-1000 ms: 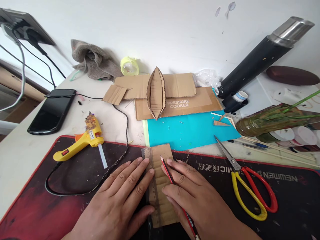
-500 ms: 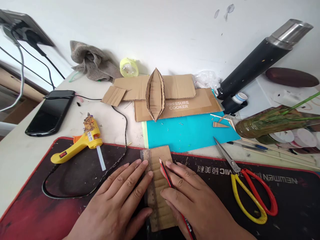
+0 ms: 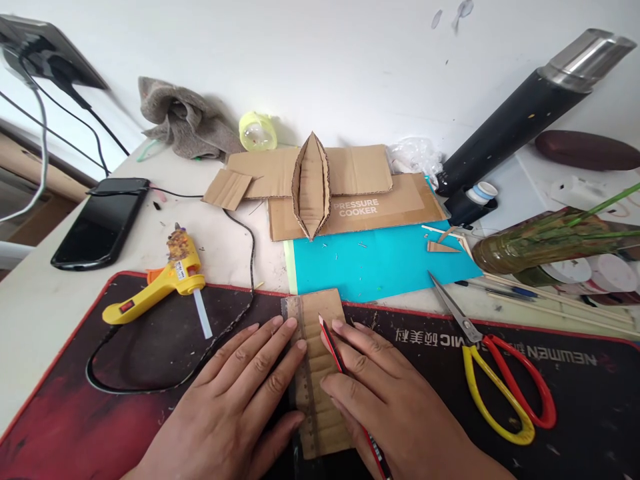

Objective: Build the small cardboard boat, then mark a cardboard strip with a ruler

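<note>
A clear ruler [image 3: 306,390] lies lengthwise along the left side of a cardboard strip [image 3: 324,400] on the dark mat. My left hand [image 3: 240,393] rests flat, fingers stretched out, with its fingertips on the ruler. My right hand [image 3: 390,393] holds a red and black pencil [image 3: 333,345], its sharpened tip pointing away from me over the cardboard. The fingertips of this hand also touch the strip's right side. Beyond the mat, a boat-shaped cardboard piece [image 3: 311,190] stands on larger cardboard pieces, one printed "PRESSURE COOKER" [image 3: 370,208].
On the left are a yellow glue gun [image 3: 165,280] with its cord and a black phone [image 3: 100,223]. Scissors [image 3: 495,373] with red and yellow handles lie on the right. Behind them are blue paper [image 3: 360,267], a plant jar [image 3: 520,247] and a leaning black flask [image 3: 520,127].
Both hands, the ruler, the pencil and the cardboard strip keep their places. Only the camera view has shifted very slightly.
</note>
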Demonstrator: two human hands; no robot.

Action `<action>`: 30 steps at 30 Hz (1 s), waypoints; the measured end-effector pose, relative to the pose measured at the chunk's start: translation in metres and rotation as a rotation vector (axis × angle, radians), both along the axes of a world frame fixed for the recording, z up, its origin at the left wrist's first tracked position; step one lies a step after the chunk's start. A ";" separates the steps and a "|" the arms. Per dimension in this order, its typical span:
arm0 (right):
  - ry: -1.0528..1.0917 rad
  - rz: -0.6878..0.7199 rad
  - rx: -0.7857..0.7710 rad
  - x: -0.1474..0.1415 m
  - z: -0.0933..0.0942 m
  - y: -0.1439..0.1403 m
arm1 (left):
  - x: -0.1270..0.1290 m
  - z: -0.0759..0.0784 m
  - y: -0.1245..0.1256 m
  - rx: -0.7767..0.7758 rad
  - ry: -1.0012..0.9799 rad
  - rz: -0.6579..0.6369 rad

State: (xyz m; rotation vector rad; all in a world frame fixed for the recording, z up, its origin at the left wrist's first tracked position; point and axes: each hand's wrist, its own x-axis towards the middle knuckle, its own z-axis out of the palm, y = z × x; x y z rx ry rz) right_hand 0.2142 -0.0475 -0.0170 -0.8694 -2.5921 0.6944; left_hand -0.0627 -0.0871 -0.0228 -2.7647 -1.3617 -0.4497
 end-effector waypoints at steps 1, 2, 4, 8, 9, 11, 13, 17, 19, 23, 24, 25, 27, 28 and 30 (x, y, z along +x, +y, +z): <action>0.002 0.000 0.002 0.000 0.000 0.000 | 0.000 0.000 0.000 0.000 0.002 0.000; 0.002 0.000 0.003 0.000 0.000 0.000 | 0.000 0.000 0.000 0.000 0.005 -0.001; 0.001 0.003 0.004 0.000 0.000 0.000 | 0.000 0.000 0.000 0.000 0.007 -0.003; -0.008 0.003 0.005 0.000 0.000 -0.001 | 0.001 -0.001 0.000 0.000 0.005 -0.002; -0.010 0.002 0.004 0.000 0.001 -0.001 | 0.001 -0.001 0.000 -0.003 0.002 0.000; -0.014 -0.002 0.006 -0.001 0.001 -0.002 | 0.001 -0.001 0.000 -0.011 -0.004 0.006; -0.015 -0.009 0.012 -0.001 0.000 -0.002 | 0.001 -0.001 -0.001 -0.015 -0.010 0.008; -0.014 -0.016 0.026 -0.001 -0.002 -0.002 | 0.000 -0.001 0.000 -0.014 -0.007 -0.005; -0.019 -0.020 0.033 -0.001 -0.002 -0.002 | 0.000 -0.001 0.000 -0.007 -0.001 -0.007; -0.024 -0.027 0.041 -0.002 -0.002 -0.004 | 0.001 0.000 0.001 0.007 0.011 -0.002; -0.018 -0.030 0.045 -0.002 -0.003 -0.004 | 0.001 0.000 0.001 0.010 0.012 -0.002; -0.013 -0.031 0.049 -0.002 -0.003 -0.005 | 0.001 0.000 0.001 0.013 0.013 -0.001; -0.003 -0.036 0.052 -0.002 -0.003 -0.005 | 0.001 -0.001 0.001 0.018 0.014 -0.001; 0.000 -0.037 0.053 -0.002 -0.003 -0.005 | 0.000 -0.001 0.001 0.020 0.015 -0.002; 0.007 -0.044 0.056 -0.002 -0.004 -0.004 | 0.000 -0.001 0.001 0.024 0.020 -0.004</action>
